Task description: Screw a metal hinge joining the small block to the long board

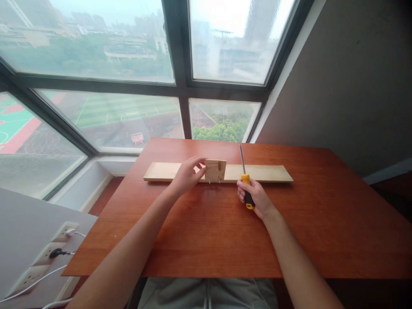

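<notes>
A long pale wooden plank [259,171] lies crosswise on the table. In front of its middle stands a small square wooden board [215,167], upright, with a dark knot near its upper right. Two screws [219,179] stick out from its lower part toward me. My left hand [189,172] grips the small board's left edge between thumb and fingers. My right hand [257,196] is wrapped round a screwdriver [246,182] with a yellow and black handle. Its metal shaft points up and away from me, apart from the screws.
The reddish-brown table [206,240] reaches to a large framed window [183,86] at the back. A grey wall [328,86] rises behind on the right. At the lower left, wall sockets [48,253] hold plugs with cables hanging beside the table edge.
</notes>
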A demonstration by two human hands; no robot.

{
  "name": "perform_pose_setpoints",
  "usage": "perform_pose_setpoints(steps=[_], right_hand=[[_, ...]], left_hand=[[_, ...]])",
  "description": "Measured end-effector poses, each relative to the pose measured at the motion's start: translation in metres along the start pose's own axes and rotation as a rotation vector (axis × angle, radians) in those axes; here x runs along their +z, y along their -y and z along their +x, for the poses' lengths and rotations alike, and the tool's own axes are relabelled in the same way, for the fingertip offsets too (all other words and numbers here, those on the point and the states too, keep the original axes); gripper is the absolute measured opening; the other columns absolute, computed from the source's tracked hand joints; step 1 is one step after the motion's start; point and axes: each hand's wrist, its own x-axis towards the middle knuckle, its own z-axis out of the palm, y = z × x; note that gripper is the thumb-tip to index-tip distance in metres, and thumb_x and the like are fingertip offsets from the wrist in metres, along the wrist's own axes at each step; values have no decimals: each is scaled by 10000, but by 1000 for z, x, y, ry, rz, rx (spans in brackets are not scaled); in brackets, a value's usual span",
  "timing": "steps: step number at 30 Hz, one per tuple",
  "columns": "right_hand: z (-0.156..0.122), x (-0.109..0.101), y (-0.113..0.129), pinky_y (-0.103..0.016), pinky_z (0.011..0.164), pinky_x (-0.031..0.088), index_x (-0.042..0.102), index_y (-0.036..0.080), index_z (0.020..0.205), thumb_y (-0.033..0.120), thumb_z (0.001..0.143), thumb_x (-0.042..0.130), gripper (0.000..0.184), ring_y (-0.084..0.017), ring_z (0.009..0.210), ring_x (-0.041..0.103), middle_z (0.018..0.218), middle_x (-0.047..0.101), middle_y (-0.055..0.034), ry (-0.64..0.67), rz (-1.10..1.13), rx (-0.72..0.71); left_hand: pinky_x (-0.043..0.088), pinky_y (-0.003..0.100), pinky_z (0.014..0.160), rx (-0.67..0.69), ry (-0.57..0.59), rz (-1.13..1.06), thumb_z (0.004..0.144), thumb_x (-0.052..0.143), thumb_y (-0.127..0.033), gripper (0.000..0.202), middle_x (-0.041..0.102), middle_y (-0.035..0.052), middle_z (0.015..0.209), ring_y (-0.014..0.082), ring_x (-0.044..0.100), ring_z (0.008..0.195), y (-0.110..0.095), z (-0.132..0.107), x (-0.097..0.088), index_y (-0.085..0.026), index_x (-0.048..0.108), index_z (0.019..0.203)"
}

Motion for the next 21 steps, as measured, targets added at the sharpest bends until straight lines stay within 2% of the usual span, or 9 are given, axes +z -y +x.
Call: perform_pose_setpoints(steps=[2,4,8,14,18,21], right_hand=[[0,0,0,-224,453,319,533,202,828,376,775,764,294,-90,493,428,565,457,66,1,0,1],[0,0,0,-225,454,319,534,202,832,381,771,766,299,-92,493,430,564,459,66,1,-2,4],[0,1,1,-228,459,319,535,201,838,381,768,770,304,-93,496,429,567,463,64,1,-8,8],[-1,2,2,-227,465,321,540,199,844,371,777,764,290,-92,503,434,569,462,62,2,-11,10],[-1,2,2,-229,464,321,545,197,844,372,770,768,293,-94,502,433,572,470,59,3,-12,14],[0,1,2,-230,463,321,547,198,844,380,764,773,301,-96,501,435,571,472,59,0,-14,13]], left_hand=[[513,278,737,-35,33,-58,865,553,-287,387,706,70,1006,188,668,894,6,10,3,-187,619,1234],[518,295,791,-76,39,-43,858,555,-273,422,717,76,988,194,674,901,11,17,6,-161,607,1262],[514,327,840,-129,56,130,875,550,-285,371,724,100,1002,220,669,899,15,24,12,-139,662,1197],[506,324,846,-87,74,361,882,527,-274,255,690,115,984,231,651,874,9,28,14,-155,743,947],[509,329,829,-85,108,339,884,505,-261,253,682,108,910,237,648,862,5,30,13,-160,735,852],[510,325,858,-130,81,224,860,538,-245,216,708,103,983,231,655,921,4,32,12,-158,722,935]])
